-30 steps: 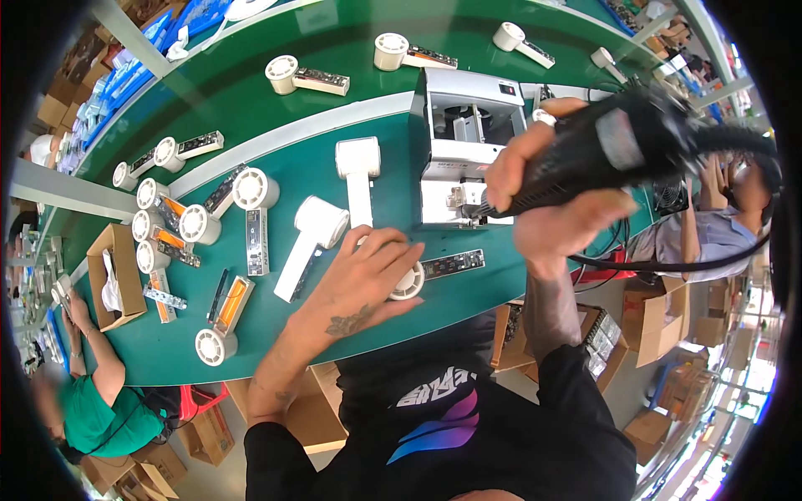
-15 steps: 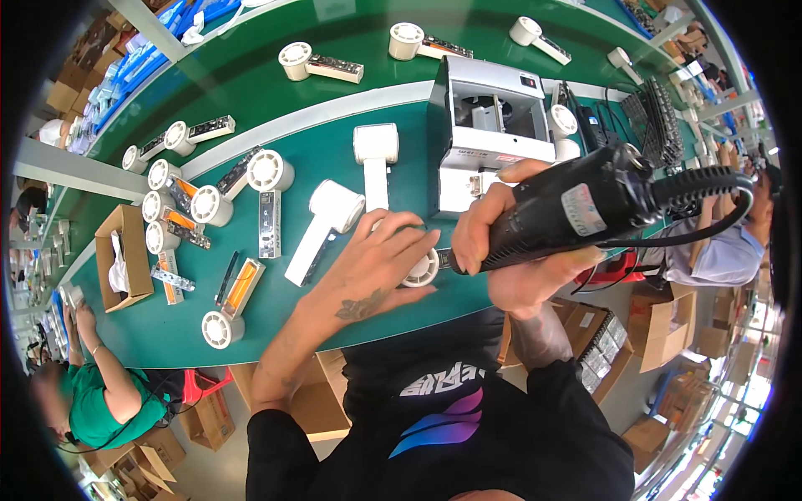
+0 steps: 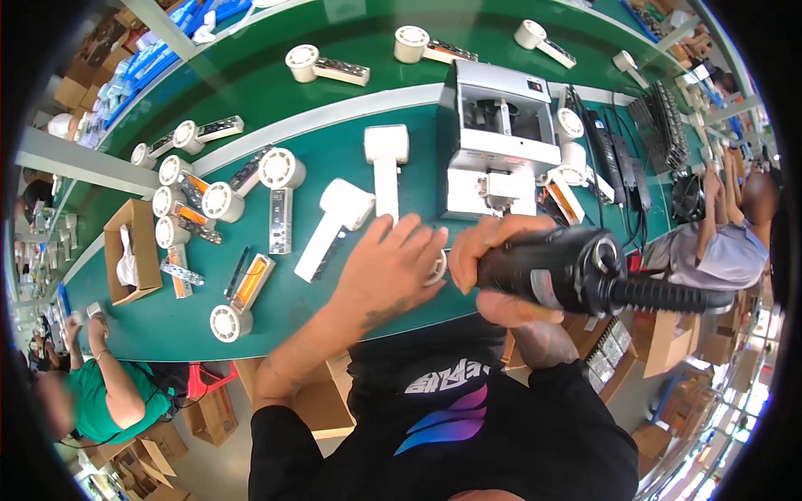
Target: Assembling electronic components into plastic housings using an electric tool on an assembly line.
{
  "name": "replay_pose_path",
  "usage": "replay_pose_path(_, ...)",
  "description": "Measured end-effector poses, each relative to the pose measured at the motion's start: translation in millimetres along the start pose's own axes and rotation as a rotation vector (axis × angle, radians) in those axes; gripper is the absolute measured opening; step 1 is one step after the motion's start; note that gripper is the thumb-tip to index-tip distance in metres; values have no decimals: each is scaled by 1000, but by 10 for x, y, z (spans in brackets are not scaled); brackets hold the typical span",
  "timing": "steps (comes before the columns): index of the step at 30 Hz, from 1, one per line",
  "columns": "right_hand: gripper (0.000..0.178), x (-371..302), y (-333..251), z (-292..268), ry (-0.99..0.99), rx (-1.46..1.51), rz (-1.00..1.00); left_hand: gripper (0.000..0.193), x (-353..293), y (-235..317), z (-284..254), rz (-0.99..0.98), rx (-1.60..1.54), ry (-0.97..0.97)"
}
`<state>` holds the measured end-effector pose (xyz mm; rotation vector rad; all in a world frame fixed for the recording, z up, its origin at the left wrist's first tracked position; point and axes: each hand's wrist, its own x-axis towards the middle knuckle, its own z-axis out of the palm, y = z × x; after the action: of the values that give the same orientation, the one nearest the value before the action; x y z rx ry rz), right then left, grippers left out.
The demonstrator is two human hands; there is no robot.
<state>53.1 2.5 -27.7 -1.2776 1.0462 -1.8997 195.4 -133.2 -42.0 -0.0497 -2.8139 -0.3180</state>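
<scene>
My right hand [image 3: 494, 242] is wrapped round a thick black electric screwdriver [image 3: 547, 265] with a ribbed cable sleeve at its rear end. Its tip is hidden behind my fingers. Curled over a white handheld fan [image 3: 439, 267], my left hand [image 3: 386, 271] holds it against the green table close to the front edge; only a bit of its round head shows. Two closed white fans lie just beyond: one fan [image 3: 330, 225] slanting, another fan [image 3: 387, 167] upright in view. Left of them is a fan with its handle opened, showing a circuit board [image 3: 281, 221].
A silver machine [image 3: 501, 125] stands at the back, right of centre. More opened fans [image 3: 230, 324] and a cardboard box [image 3: 134, 259] lie on the left. Several fans rest on the far green belt [image 3: 251, 79]. Black cables [image 3: 643, 179] run on the right. Co-workers sit at both sides.
The screwdriver has swung lower, its rear end dropping, and the machine's front is now uncovered. My left hand stays on the fan. The whole view has shifted slightly.
</scene>
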Motion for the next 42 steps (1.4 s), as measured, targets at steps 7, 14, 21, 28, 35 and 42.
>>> replay_pose_path(7, 65, 66, -377, 42, 3, 66, -277, 35, 77, -18, -332, 55, 97, -187)
replay_pose_path(14, 65, -109, -697, -98, 497, 221, -541, 44, 239, -1547, -1260, -287, 78, 22)
replay_pose_path(21, 78, -468, -586, -88, 660, 194, -331, 62, 447, -3032, -822, -739, 104, -379)
replay_pose_path(28, 73, -501, -559, -141, 782, 98, -321, 55, 1084, -3155, -728, -217, -18, -142)
replay_pose_path(35, 75, -615, -492, -167, 813, 156, -236, 36, 1447, -3088, -620, -261, 43, -456)
replay_pose_path(42, 74, -721, -495, -167, 901, 121, -189, 44, 1765, -2975, -484, -303, 129, -773)
